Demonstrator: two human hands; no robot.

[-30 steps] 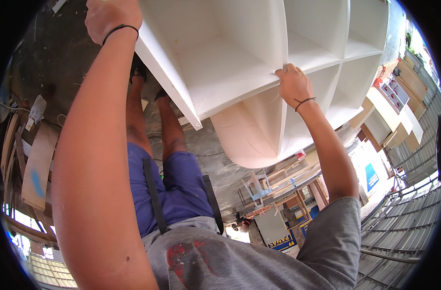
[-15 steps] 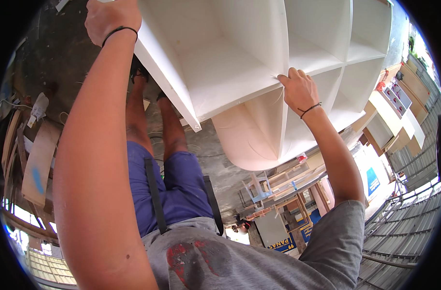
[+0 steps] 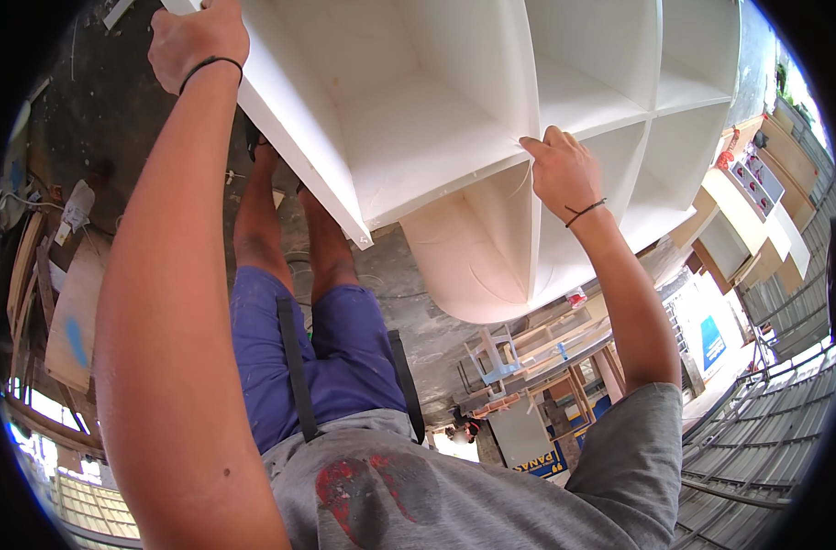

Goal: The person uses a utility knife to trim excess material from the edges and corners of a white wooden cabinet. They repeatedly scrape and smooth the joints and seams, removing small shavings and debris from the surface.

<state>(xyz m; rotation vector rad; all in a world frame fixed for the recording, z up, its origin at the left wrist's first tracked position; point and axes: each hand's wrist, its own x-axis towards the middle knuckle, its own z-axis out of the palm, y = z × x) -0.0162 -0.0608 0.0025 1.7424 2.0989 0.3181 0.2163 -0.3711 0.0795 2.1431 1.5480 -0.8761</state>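
White shelf unit (image 3: 436, 137) gripped by left hand (image 3: 196, 41), right hand (image 3: 563, 170)

Both arms reach up and forward. The left hand (image 3: 196, 41) is clenched, its wrist wearing a black band; the right hand (image 3: 562, 171) has its fingers (image 3: 537, 147) curled, its wrist banded too.

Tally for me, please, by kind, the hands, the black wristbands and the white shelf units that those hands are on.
Hands: 2, left hand and right hand
Black wristbands: 2, left wristband and right wristband
White shelf units: 1, shelf unit
Total: 5
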